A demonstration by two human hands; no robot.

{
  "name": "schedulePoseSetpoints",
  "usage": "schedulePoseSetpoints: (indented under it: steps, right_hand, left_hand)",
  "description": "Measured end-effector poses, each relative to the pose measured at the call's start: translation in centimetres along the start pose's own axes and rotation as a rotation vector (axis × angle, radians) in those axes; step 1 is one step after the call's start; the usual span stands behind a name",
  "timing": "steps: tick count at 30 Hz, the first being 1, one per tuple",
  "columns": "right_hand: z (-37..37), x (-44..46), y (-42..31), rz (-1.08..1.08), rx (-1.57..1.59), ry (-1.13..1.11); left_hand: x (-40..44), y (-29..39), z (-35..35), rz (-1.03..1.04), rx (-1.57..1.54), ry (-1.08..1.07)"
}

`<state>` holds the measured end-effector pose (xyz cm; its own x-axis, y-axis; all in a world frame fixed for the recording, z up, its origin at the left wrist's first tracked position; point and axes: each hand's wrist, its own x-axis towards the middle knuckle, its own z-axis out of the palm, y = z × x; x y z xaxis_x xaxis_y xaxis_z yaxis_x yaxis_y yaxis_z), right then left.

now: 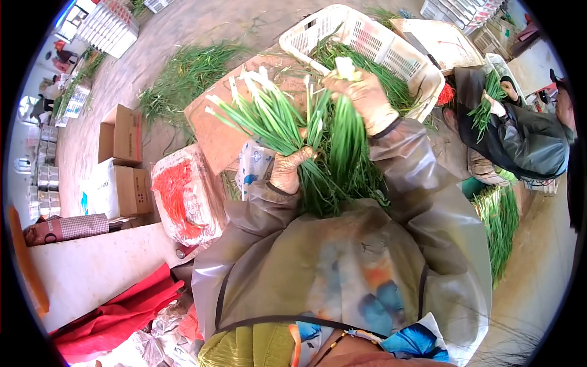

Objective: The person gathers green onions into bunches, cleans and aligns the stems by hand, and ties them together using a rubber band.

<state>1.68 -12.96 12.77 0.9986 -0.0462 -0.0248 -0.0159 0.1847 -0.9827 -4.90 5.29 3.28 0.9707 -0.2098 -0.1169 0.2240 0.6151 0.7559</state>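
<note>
Gloved and wrapped round a bunch of green stalks (pixel 267 116), my left hand (pixel 288 170) is at the centre of the view. The pale ends of that bunch fan out to the upper left. Higher and to the right, my right hand (pixel 361 98), also gloved, grips a second green bunch (pixel 347 137) near its pale top. Its leaves hang down towards my apron and overlap the leaves of the first bunch. Both bunches are above a reddish-brown board (pixel 214 131).
A white crate (pixel 379 38) with greens stands ahead. Loose greens (pixel 189 70) lie on the floor at upper left. Red ties (pixel 174 196) rest on a white sack, beside cardboard boxes (pixel 133 189). At right, a co-worker (pixel 532 137) holds greens.
</note>
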Motion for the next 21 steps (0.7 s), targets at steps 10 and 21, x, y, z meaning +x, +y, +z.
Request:
schedulePoseSetpoints:
  steps: [10, 21]
  right_hand:
    - [-8.8, -1.9, -8.4, -0.225, -0.065, 0.204]
    - [-1.2, -1.4, -5.4, 0.051, -0.169, -0.314]
  left_hand:
    - [-0.4, 1.8, 0.8, -0.022, -0.042, -0.122]
    - [-0.3, 1.7, 1.3, -0.017, 0.142, -0.211]
